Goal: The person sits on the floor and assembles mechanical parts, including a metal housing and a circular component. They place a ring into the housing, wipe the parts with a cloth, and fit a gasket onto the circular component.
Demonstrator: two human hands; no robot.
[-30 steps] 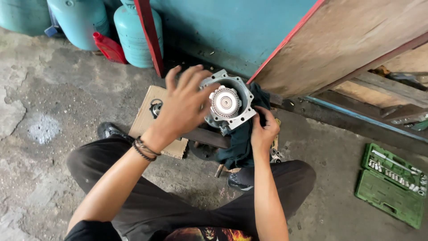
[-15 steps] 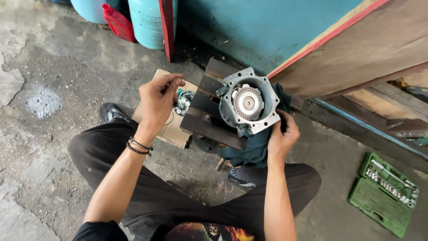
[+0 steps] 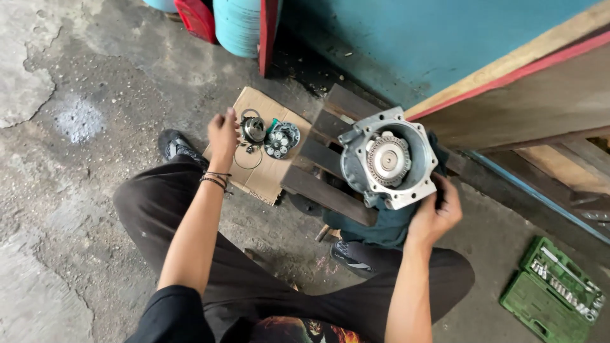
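A grey cast-metal housing (image 3: 413,184) with a round toothed part (image 3: 389,159) in its middle rests on a dark wooden pallet (image 3: 321,162), with a dark teal cloth (image 3: 375,222) under it. My right hand (image 3: 435,213) grips the housing's lower right corner. My left hand (image 3: 222,133) is over the left side of a cardboard sheet (image 3: 264,181), right beside a round metal part (image 3: 253,129). A disc with several holes (image 3: 281,140) and a thin ring (image 3: 248,157) also lie on the cardboard. I cannot see whether the left fingers hold anything.
A green socket set case (image 3: 553,289) lies open on the concrete floor at lower right. A light blue gas cylinder (image 3: 236,25) and a red container (image 3: 197,18) stand by the teal wall (image 3: 413,38). Wooden boards (image 3: 540,95) lean at right. My legs are folded below.
My left hand left the housing and moved left to the small parts on the cardboard. My right hand has stayed at the housing's lower right. The view has shifted closer.
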